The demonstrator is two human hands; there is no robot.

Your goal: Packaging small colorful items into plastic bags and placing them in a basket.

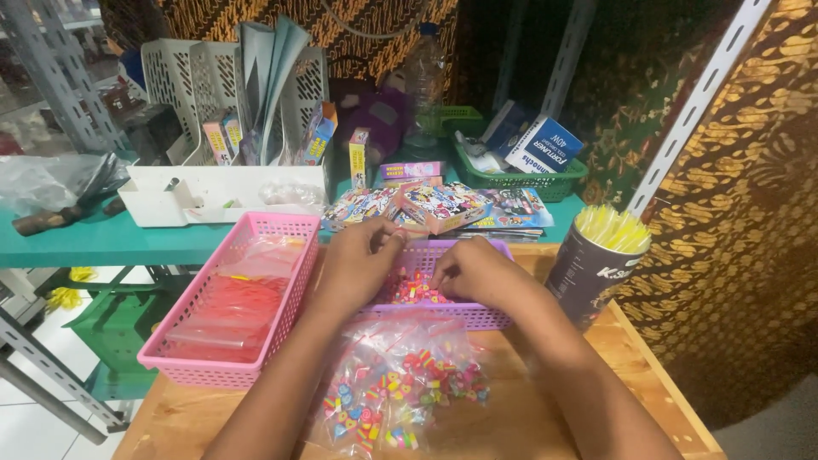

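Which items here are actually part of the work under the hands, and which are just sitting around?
In use:
left hand
right hand
purple basket of small colourful pieces
clear bag of colourful pieces
pink basket with clear zip bags

Lying about:
cup of yellow straws
green basket
white desk organiser
colourful boxes
water bottle

Left hand (358, 264): held at frame centre, palm down, fingers curled.
Right hand (477, 271): held just beside it, fingertips bent downward.
Forearms: extended upward from the lower edge.
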